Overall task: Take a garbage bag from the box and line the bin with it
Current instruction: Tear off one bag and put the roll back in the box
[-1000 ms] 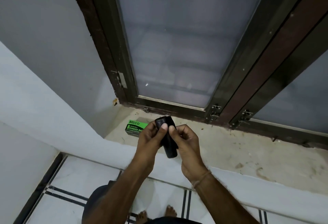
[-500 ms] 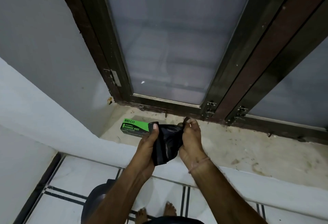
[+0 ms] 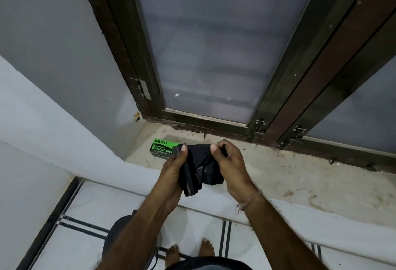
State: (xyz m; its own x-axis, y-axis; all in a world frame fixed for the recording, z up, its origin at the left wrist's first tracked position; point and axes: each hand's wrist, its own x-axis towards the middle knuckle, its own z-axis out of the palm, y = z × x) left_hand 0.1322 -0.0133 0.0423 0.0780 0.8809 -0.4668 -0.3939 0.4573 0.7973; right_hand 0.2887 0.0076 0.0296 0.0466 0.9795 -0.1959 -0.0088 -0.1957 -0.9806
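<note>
Thin glossy black plastic garbage bag [image 3: 198,167], matt cardboard box [image 3: 162,148], rough sill [image 3: 300,175]

Setting: home interior, beside a window. Evidence: dark-framed sliding window [image 3: 214,55] with frosted panes; dusty stone sill [image 3: 289,175] with painted edge; plain grey walls [image 3: 53,55]; white floor tiles [image 3: 81,246] with dark stripes; bare feet [image 3: 205,248] on the floor.

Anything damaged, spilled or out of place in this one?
Nothing serious. The window ledge is dirty, with stains and debris. The garbage bag, stretched between the left hand and right hand, looks intact. The garbage bag box lies flat.
</note>
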